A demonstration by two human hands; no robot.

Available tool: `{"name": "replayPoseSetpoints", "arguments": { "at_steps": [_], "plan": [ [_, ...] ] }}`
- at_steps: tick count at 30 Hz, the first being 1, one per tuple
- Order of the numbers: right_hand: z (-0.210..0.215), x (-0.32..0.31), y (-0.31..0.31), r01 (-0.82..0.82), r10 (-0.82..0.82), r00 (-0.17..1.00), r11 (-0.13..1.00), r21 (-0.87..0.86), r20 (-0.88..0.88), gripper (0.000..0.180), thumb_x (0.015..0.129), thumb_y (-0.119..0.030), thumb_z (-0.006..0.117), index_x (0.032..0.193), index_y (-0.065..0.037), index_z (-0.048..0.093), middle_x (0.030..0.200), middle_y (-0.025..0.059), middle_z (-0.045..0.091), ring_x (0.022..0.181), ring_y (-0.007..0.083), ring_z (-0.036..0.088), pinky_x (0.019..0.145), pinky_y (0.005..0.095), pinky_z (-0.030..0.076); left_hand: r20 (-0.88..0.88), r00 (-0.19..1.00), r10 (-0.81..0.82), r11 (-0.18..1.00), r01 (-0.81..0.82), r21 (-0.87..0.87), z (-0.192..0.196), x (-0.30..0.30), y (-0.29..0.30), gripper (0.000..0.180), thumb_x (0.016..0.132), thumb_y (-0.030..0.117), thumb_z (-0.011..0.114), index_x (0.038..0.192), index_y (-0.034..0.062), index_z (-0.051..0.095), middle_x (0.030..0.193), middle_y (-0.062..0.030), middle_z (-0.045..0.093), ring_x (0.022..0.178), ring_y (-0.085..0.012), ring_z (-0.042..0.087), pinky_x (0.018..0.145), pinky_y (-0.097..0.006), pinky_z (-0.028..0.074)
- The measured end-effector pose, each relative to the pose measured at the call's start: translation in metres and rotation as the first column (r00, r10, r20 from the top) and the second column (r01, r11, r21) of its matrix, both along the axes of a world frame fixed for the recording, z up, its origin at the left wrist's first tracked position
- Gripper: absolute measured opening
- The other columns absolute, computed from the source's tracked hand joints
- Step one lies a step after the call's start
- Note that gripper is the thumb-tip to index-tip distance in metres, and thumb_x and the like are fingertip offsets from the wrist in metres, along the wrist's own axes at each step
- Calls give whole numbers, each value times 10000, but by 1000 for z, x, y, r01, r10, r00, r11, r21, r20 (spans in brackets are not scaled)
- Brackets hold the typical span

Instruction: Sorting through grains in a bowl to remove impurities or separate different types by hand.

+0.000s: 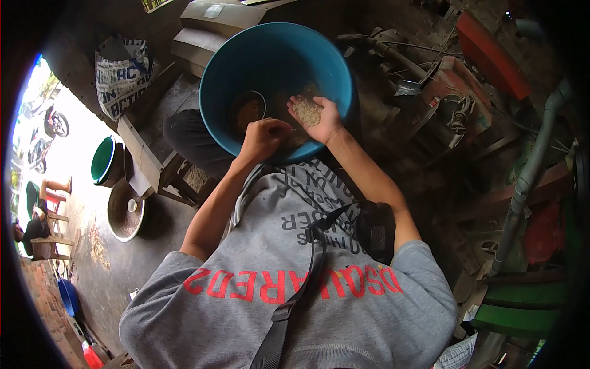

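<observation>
Two hands inside a big round blue plastic tub (212,92), smooth wall, loose pale grain (307,112) at the bottom. Right hand (319,117) lies palm up, fingers spread flat, a small granular heap of that grain resting on it. Left hand (263,136) is curled, fingertips pinched together just beside the heap; can't tell if anything sits between them. Small dark bowl (249,109) lies in the tub too.
</observation>
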State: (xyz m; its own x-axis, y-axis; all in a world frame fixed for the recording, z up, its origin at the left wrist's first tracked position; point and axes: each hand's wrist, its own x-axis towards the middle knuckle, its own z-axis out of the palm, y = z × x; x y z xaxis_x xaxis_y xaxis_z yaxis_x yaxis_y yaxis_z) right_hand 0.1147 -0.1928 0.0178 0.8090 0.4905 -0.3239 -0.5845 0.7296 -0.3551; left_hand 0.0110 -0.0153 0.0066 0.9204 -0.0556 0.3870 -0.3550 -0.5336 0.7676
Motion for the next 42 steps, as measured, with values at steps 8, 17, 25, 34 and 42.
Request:
{"name": "replayPoseSetpoints", "arguments": {
  "at_steps": [8,17,25,34,42],
  "plan": [
    [-8,5,-2,-57,57,998,998,23,28,382,1003,-251,416,1239,19,548,1273,225,650,1225,413,608,1110,523,482,5,1000,-16,1000,16,-13,0,0,0,179,878,32,724,1038,50,803,953,-116,779,856,-192,747,786,-308,575],
    [-6,5,-2,-46,45,999,999,21,10,373,1001,-240,413,1229,23,549,1251,231,655,1212,412,614,1097,527,494,-12,1000,3,1000,-3,-14,2,0,0,197,911,135,749,1075,31,783,933,-104,785,820,-153,734,754,-297,568],
    [-4,2,-1,-73,73,997,997,5,16,372,1005,-216,404,1224,44,554,1246,243,654,1213,414,614,1089,540,502,-204,978,-37,955,-26,-297,3,0,3,228,975,189,744,1118,14,765,951,-56,769,844,-103,687,752,-245,541],
    [2,0,-2,-155,155,985,988,-8,72,427,1031,-214,357,1282,80,540,1313,276,624,1244,431,602,1116,543,487,-22,907,420,720,-348,-601,-11,5,9,316,1004,155,704,1292,26,700,1281,-129,702,1189,-228,662,1020,-320,519],
    [-8,7,-12,-318,324,936,946,-61,138,479,1049,-280,372,1337,53,560,1297,238,663,1174,370,661,1034,508,537,494,841,222,932,-332,146,4,3,-14,340,874,98,775,1213,117,747,1347,-124,668,1387,-402,515,1125,-452,437]
  ]
}}
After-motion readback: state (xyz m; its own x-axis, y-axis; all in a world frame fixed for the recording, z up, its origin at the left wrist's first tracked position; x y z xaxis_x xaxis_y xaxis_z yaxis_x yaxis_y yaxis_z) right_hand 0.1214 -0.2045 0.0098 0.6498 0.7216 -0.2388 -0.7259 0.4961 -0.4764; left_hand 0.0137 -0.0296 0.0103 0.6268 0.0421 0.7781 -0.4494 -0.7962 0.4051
